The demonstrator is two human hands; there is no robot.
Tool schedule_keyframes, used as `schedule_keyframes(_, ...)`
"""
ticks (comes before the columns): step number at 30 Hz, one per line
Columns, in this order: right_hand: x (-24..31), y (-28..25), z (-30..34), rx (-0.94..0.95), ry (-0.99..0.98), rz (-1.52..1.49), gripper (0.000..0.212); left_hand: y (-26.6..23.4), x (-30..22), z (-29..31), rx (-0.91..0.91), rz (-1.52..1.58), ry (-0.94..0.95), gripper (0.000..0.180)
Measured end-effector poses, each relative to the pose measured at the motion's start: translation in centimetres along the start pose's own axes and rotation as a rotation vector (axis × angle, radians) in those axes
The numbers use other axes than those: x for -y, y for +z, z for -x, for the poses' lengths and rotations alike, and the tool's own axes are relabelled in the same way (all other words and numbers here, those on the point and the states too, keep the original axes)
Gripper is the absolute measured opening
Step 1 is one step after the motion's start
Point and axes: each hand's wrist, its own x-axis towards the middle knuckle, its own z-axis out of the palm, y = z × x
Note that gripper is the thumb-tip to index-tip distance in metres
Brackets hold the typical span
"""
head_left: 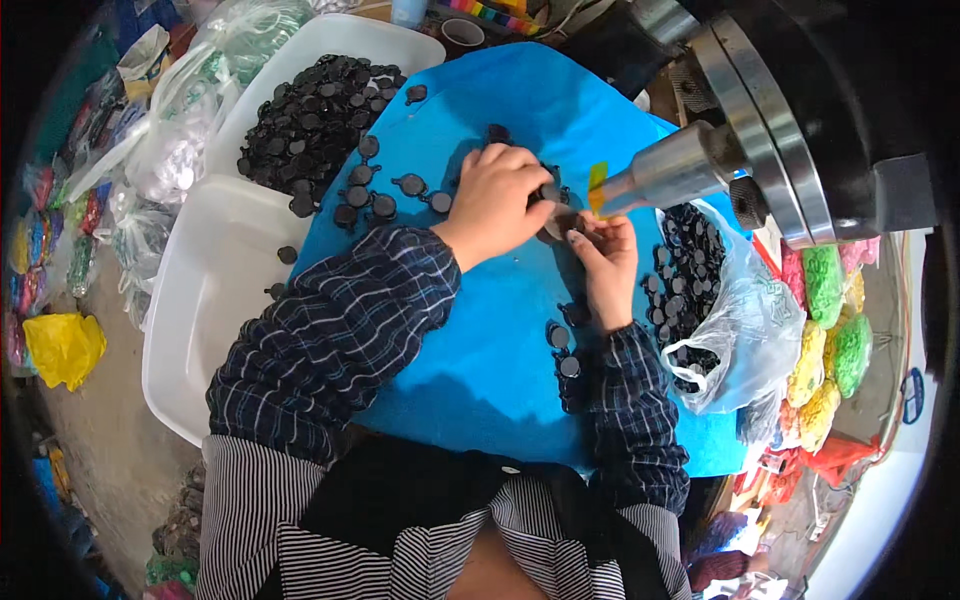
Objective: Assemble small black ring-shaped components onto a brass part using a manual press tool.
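My left hand (500, 200) is closed, its thumb and fingers against a small black round piece (549, 191) beside the tip of a metal press head (655, 180). On the other side of the tip is my right hand (608, 262), thumb and fingers pinched together; what they hold is hidden. A yellow strip (598, 188) sticks to the press tip. Several black round pieces with small tabs (410, 185) lie left of my left hand on the blue cloth (470, 390). More black pieces (569, 366) lie in a line near my right forearm.
A white tub (420, 48) at the far left holds a heap of black pieces (310, 125). Nearer stands a second white tub (180, 330). On the right, a clear plastic bag (745, 325) holds more black pieces. Colourful bagged goods (825, 345) sit beyond it.
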Motion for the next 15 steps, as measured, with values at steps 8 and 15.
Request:
schedule_keyframes(8,0.9,-2.3,-0.6,-0.069,0.026,0.121,0.026,-0.4,1.1,0.3,-0.047,-0.001,-0.006,0.028)
schedule_keyframes(15,4.3,-1.6,0.5,0.211,-0.014,0.992,0.021,0.0,0.9,0.0,-0.067,-0.006,-0.008,0.029)
